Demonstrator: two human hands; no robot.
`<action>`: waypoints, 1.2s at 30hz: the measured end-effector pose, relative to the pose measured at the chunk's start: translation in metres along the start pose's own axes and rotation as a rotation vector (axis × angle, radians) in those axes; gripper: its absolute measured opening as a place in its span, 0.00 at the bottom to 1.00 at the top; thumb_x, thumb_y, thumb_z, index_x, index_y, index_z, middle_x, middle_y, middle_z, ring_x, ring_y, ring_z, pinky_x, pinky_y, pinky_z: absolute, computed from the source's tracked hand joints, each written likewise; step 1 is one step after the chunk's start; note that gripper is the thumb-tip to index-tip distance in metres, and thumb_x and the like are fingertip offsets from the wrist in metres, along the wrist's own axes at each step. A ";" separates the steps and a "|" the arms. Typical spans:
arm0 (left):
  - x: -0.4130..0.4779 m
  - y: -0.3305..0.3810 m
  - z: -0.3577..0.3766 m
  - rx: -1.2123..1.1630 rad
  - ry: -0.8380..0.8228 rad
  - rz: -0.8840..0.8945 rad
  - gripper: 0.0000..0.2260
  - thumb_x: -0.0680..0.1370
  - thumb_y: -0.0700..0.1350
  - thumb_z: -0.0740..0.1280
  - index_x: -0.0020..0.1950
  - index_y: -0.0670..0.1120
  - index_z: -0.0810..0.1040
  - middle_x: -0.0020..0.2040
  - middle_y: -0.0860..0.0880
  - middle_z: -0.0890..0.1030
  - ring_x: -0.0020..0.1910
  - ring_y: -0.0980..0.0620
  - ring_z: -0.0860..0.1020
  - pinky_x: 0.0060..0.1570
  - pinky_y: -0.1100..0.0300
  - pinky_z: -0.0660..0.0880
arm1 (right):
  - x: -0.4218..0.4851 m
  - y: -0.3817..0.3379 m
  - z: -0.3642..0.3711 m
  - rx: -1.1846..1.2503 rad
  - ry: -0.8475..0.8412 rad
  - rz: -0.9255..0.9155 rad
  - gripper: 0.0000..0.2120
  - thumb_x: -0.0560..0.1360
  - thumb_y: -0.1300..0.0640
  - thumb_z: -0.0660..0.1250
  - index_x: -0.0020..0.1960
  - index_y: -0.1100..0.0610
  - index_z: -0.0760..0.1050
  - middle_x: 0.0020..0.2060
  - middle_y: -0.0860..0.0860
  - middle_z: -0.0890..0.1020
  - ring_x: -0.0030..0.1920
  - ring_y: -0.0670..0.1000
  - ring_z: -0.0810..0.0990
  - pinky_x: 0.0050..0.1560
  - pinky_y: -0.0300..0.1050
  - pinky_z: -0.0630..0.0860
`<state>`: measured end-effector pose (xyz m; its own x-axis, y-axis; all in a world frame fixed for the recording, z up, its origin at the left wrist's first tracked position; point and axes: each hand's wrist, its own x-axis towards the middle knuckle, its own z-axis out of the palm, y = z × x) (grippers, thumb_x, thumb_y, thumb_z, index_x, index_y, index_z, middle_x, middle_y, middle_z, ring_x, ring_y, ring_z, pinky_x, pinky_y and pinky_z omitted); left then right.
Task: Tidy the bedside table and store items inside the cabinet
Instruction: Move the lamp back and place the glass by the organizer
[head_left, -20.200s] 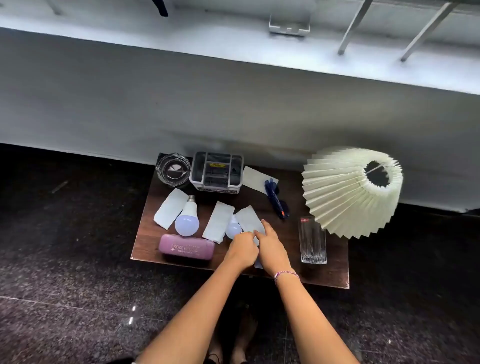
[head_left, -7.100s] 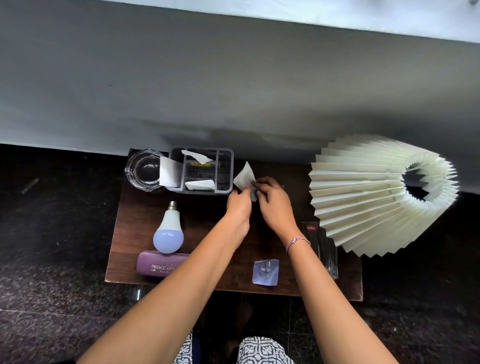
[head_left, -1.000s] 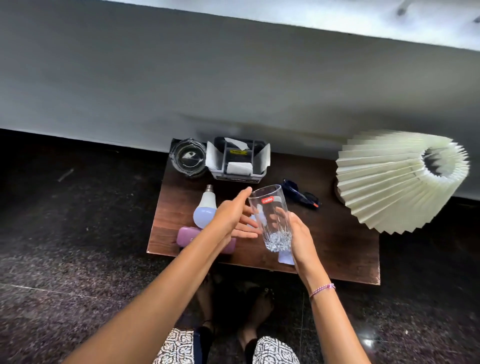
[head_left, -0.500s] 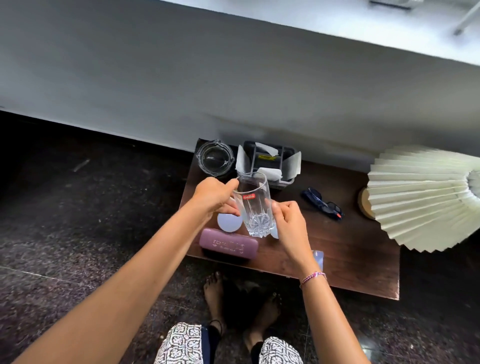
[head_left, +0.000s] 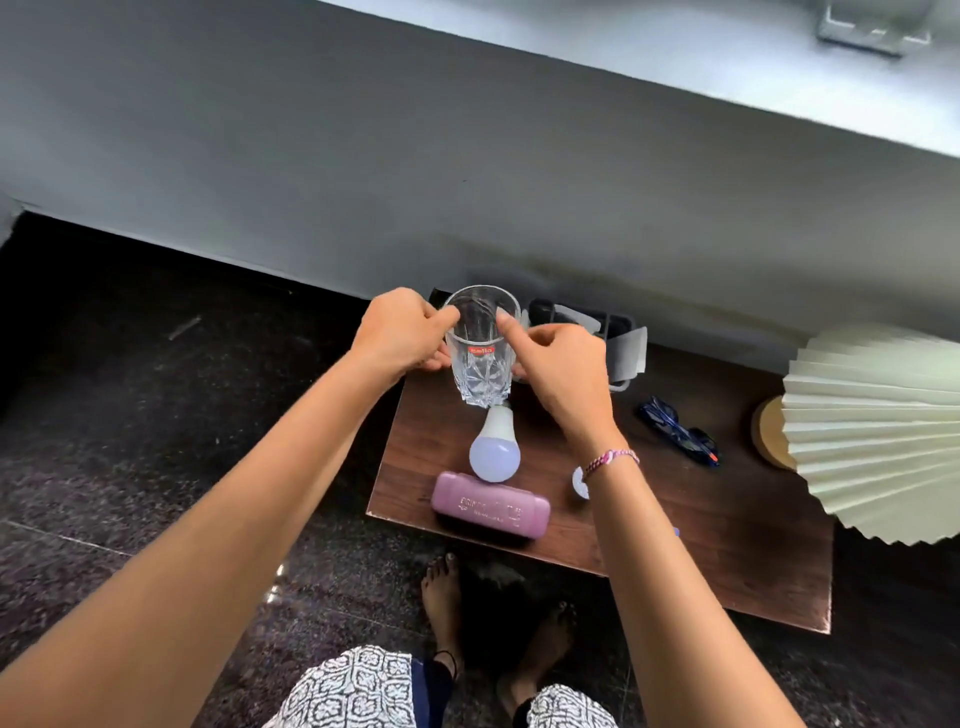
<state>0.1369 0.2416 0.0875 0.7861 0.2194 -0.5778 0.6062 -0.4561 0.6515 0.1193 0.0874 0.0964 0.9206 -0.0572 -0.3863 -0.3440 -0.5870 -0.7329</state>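
Gripping clear glass (head_left: 480, 353), left hand (head_left: 402, 332) and right hand (head_left: 558, 366); papers (head_left: 631, 351) in organizer (head_left: 615, 323).

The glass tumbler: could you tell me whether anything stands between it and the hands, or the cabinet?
Nothing does: the left hand and the right hand both hold the glass tumbler directly, over the table. The cabinet's opening is not in view, so that path cannot be judged.
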 end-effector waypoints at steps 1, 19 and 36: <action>0.002 0.001 -0.003 0.031 0.012 0.022 0.14 0.75 0.44 0.61 0.37 0.37 0.80 0.34 0.41 0.83 0.40 0.41 0.84 0.50 0.48 0.81 | 0.005 -0.003 0.002 0.008 0.022 -0.012 0.19 0.72 0.43 0.65 0.33 0.57 0.78 0.29 0.54 0.82 0.37 0.51 0.83 0.44 0.46 0.78; 0.074 -0.008 -0.002 -0.020 0.033 -0.070 0.09 0.72 0.41 0.68 0.32 0.41 0.81 0.33 0.42 0.84 0.42 0.44 0.84 0.51 0.51 0.80 | 0.073 -0.007 0.035 -0.108 0.103 -0.008 0.09 0.67 0.58 0.67 0.44 0.60 0.81 0.35 0.58 0.85 0.44 0.54 0.83 0.49 0.47 0.79; 0.095 -0.024 0.007 -0.087 -0.031 -0.140 0.11 0.72 0.36 0.69 0.29 0.42 0.78 0.21 0.52 0.79 0.43 0.43 0.84 0.51 0.48 0.80 | 0.082 0.000 0.045 -0.142 0.036 0.069 0.09 0.68 0.60 0.68 0.42 0.65 0.81 0.34 0.59 0.84 0.44 0.54 0.84 0.49 0.50 0.80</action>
<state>0.1963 0.2674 0.0133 0.6899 0.2481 -0.6801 0.7188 -0.3465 0.6027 0.1863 0.1189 0.0399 0.9027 -0.1288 -0.4105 -0.3793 -0.6887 -0.6180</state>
